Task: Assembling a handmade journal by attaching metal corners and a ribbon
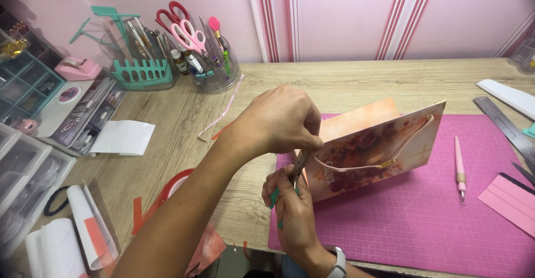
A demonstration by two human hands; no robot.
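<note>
Your left hand (281,122) pinches the paper bag (370,147) edge; your right hand (292,208), below the bag's corner, has fingers clamped on a green-handled tool (274,195).

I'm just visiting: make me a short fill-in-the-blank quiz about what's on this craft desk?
1. The small paper gift bag stands on a ____ cutting mat.
2. The pink scissors stand in a clear ____ at the back.
3. The watch is on the ____ wrist.

Missing words: pink; cup; right
</note>
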